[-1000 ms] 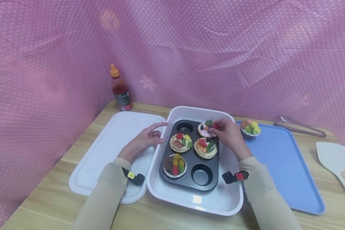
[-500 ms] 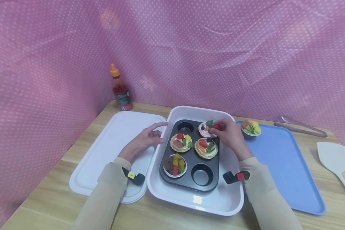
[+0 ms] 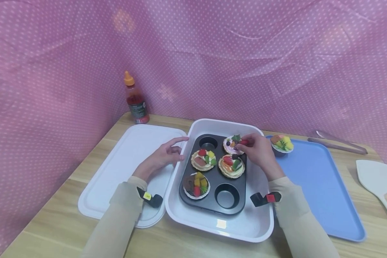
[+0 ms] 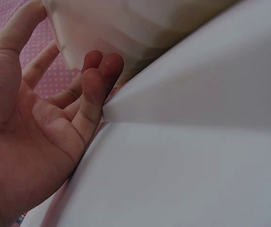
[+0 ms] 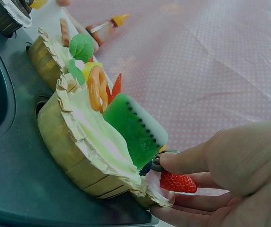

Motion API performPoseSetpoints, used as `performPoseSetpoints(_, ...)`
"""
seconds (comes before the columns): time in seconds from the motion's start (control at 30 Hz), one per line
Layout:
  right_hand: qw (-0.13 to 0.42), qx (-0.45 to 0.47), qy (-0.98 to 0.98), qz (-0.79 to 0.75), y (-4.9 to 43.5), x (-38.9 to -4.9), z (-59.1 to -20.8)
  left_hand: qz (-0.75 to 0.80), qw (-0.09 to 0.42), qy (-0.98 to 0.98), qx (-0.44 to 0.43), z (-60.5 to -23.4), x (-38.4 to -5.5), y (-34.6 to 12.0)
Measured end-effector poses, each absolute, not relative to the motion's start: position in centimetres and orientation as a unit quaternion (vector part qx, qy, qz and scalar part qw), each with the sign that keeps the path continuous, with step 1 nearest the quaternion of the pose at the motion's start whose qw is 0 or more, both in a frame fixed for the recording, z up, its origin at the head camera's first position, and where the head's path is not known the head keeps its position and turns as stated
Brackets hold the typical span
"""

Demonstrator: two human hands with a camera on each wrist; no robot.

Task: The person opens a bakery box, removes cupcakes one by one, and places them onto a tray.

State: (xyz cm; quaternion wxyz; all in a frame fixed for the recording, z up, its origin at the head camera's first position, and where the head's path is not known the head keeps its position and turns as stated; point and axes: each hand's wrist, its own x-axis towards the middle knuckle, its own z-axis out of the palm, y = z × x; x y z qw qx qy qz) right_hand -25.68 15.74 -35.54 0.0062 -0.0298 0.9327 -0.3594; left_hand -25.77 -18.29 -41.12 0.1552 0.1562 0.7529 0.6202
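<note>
My right hand (image 3: 259,152) pinches the rim of a small fruit tart (image 3: 231,144) in the back right cup of the dark muffin tin (image 3: 213,202). Thumb on top, fingers along its outer side; a strawberry (image 5: 179,182) shows beside the thumb in the right wrist view. A tart with green fruit (image 5: 134,130) sits just in front. Two more filled cups, a tart with a red berry (image 3: 203,160) and a chocolate one (image 3: 196,185), stand on the left. My left hand (image 3: 161,156) rests thumb and index finger against the white bin (image 3: 219,231), other fingers loosely bent.
Left of the bin lies a white board (image 3: 116,179), with a sauce bottle (image 3: 137,102) behind it. On the right, a blue tray (image 3: 319,190) bears a fruit-topped cupcake (image 3: 281,145) at its corner. Tongs (image 3: 338,143) and a white spatula (image 3: 374,177) lie at the far right.
Almost nothing moves: both hands keep their places, the right at the same tart and the left at the bin's rim. The whole head view shifts very slightly.
</note>
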Motion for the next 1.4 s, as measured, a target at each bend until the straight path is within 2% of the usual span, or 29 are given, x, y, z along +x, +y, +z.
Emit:
performPoseSetpoints(0.73,0.008,-0.017,0.93,-0.367,15.73,-25.55,-35.42,0.628,0.163,0.748,0.142,-40.92,-25.59,-18.16)
performPoseSetpoints(0.97,0.0,-0.015,0.929,-0.37,15.76,-25.61,-35.43,0.616,0.166,0.759,0.13,-40.82,-25.59,-18.17)
performPoseSetpoints(1.2,-0.031,0.007,0.92,-0.39,15.77,-25.75,-35.45,0.618,0.163,0.757,0.135,-40.92,-25.66,-18.21)
performPoseSetpoints(1.4,-0.027,0.006,0.914,-0.405,15.76,-25.69,-35.52,0.618,0.164,0.757,0.138,-41.1,-25.68,-18.24)
